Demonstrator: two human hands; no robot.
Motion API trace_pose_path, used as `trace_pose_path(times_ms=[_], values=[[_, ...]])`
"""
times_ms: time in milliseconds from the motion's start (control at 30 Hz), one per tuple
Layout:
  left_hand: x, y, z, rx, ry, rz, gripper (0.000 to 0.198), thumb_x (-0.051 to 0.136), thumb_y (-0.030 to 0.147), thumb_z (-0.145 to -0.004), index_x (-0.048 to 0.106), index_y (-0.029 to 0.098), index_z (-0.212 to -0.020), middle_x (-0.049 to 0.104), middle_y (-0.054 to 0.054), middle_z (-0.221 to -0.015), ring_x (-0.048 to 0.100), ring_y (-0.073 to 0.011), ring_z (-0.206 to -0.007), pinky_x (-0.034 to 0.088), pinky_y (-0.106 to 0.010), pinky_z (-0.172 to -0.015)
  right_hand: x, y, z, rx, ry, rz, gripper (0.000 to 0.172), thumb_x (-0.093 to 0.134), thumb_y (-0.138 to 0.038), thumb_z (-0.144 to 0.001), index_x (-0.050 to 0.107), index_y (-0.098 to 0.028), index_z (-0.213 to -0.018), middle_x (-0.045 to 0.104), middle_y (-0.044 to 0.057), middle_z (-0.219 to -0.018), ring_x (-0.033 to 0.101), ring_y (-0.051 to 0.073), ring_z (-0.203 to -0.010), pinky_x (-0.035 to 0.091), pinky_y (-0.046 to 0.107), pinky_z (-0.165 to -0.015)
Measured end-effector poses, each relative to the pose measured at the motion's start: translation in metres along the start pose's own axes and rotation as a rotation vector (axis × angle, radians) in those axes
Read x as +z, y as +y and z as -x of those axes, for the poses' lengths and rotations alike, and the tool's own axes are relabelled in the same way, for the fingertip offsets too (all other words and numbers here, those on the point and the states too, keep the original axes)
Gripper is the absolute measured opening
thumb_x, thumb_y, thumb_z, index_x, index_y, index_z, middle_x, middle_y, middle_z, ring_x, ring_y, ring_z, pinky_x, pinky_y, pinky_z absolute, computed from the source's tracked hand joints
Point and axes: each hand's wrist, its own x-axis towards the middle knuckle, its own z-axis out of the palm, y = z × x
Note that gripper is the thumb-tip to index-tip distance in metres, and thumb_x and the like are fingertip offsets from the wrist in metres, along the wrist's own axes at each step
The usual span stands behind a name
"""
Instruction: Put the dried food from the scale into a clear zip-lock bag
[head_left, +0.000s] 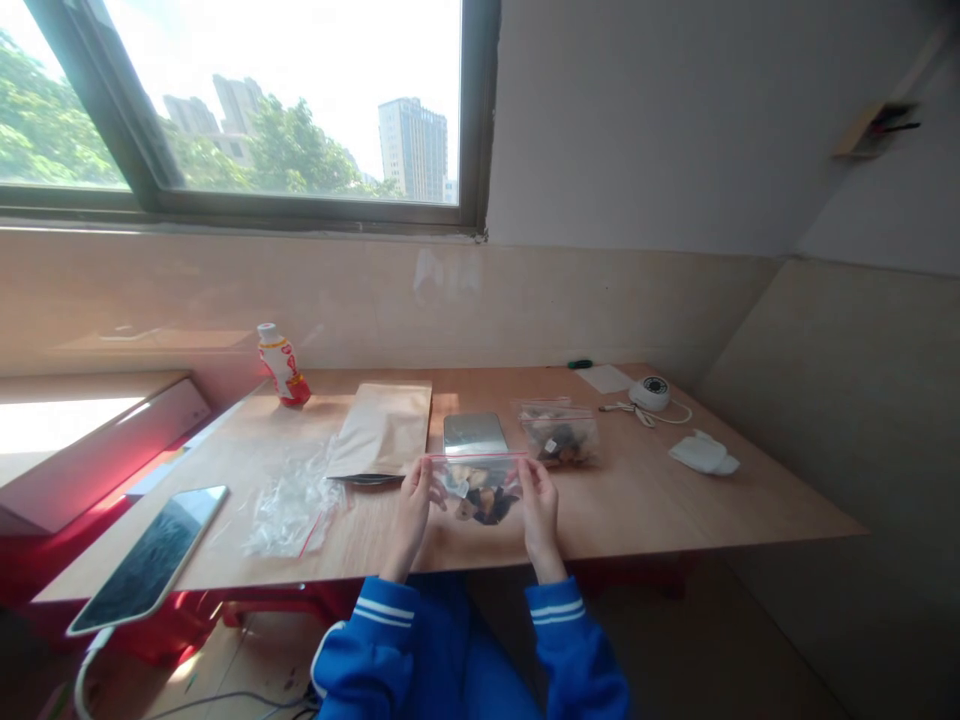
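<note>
A red line edges the clear bag.

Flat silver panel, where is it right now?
In the head view, the flat silver panel lies near the table's middle, just beyond the held clear bag, between the brown pouch and the bagged pieces.

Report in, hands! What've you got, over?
Left hand, right hand: pinching see-through bag by top corners. Dark and pale pieces inside. Silver slab beyond, partly hidden by bag. No obstruction seen at hands.
</note>
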Motion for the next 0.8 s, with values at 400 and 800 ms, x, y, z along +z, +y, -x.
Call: trace_pose_path(times_ms=[400, 800], values=[[-0.005, -0.018, 0.0, -0.053, 0.072, -0.014, 0.04, 0.066, 0.055, -0.072, 0.066, 0.016, -0.084, 0.067, -0.002, -0.075, 0.065, -0.0149, -0.064, 0.052, -0.024, -0.058, -0.003, 0.027, -0.015, -0.042, 0.048, 0.143, 0.043, 0.057, -0.06, -0.079, 0.061, -0.017, -0.083, 0.055, -0.002, -0.06, 0.053, 0.014, -0.057, 0.045, 0.024, -0.052], [-0.006, -0.025, -0.003, -0.043, 0.087, 0.053, 0.036, 0.069, 0.048, -0.073, 0.067, 0.015, -0.089, 0.07, -0.005, -0.086, 0.066, -0.0175, -0.073, 0.051, -0.025, -0.063, -0.008, 0.033, -0.018, -0.035, 0.044, 0.213, 0.046, 0.057, -0.057, -0.081, 0.067, -0.014, -0.091, 0.066, 0.006, -0.075, 0.06, 0.018, -0.067, 0.047, 0.029, -0.062]])
